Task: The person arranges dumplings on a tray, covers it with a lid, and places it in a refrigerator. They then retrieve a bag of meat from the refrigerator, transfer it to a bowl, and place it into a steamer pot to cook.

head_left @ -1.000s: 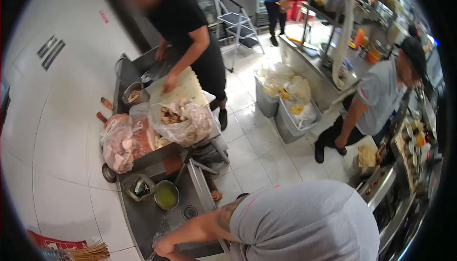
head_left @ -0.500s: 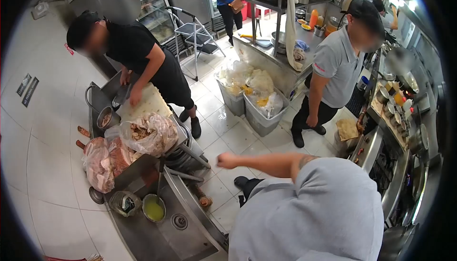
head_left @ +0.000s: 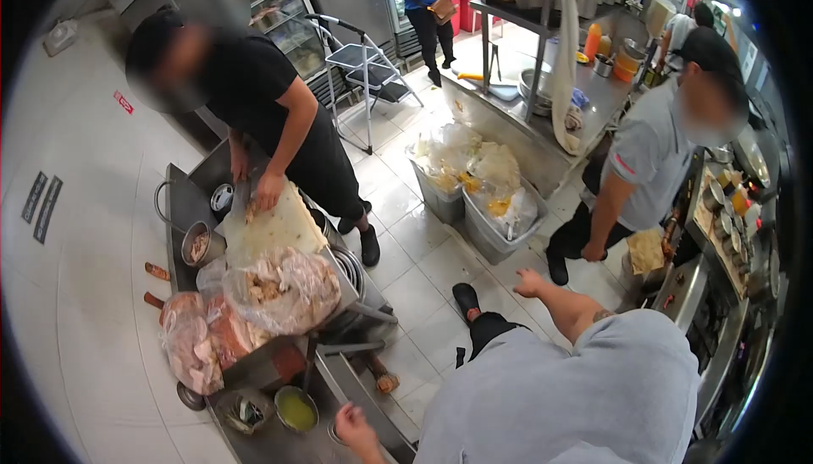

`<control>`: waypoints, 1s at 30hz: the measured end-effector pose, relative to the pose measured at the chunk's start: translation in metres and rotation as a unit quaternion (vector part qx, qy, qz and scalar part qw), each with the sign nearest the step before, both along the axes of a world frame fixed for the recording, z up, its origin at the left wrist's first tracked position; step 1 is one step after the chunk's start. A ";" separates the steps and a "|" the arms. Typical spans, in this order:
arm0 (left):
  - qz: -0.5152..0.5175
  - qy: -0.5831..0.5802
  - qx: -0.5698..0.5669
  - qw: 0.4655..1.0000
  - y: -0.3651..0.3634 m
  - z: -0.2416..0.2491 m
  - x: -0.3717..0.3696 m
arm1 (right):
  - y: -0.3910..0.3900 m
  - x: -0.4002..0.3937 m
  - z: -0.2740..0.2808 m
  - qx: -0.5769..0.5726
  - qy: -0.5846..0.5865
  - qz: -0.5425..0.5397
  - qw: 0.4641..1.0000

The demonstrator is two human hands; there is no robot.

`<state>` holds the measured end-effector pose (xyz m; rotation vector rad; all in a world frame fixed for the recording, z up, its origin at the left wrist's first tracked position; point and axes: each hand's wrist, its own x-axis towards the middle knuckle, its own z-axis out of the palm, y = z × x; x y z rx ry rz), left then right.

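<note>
My left hand (head_left: 356, 428) is over the edge of the steel sink (head_left: 398, 440), loosely open and slightly blurred, and I see nothing in it. Close to it stand a bowl of yellow-green liquid (head_left: 296, 410) and a plastic bag with dark contents (head_left: 246, 411). Out over the tiled floor is my right hand (head_left: 532, 283), its fingers apart and holding nothing. The nearest thing to it is a grey bin (head_left: 500, 248) filled with plastic bags.
A person in black (head_left: 254, 83) works at a white cutting board (head_left: 279, 225) beside a bag of meat pieces (head_left: 284, 290). Another person in a grey shirt (head_left: 644, 138) stands by the stove (head_left: 677, 295). A step ladder (head_left: 364, 70) is at the back.
My right hand has swung from mid-floor toward the right and its fingers have loosened. My left hand has come into view by the sink. The whole view has shifted.
</note>
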<state>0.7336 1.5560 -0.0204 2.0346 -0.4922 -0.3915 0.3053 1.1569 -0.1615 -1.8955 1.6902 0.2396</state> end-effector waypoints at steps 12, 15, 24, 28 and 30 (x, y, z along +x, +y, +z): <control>-0.418 -0.190 0.151 0.875 -0.509 -0.029 -0.012 | -0.209 0.008 -0.061 0.257 -0.020 -0.027 0.966; -0.417 -0.167 0.147 0.881 -0.564 -0.042 -0.018 | -0.274 0.038 -0.022 0.242 -0.176 -0.106 0.948; -0.195 -0.042 0.146 0.969 -0.463 -0.026 -0.009 | -0.437 0.173 -0.065 0.302 -0.178 0.281 0.893; 0.025 -0.019 0.083 0.996 -0.359 -0.009 -0.052 | -0.445 0.270 -0.059 0.204 -0.162 0.603 0.754; 0.176 -0.027 0.045 0.983 -0.311 0.001 -0.089 | -0.446 0.301 -0.068 0.143 -0.164 0.721 0.658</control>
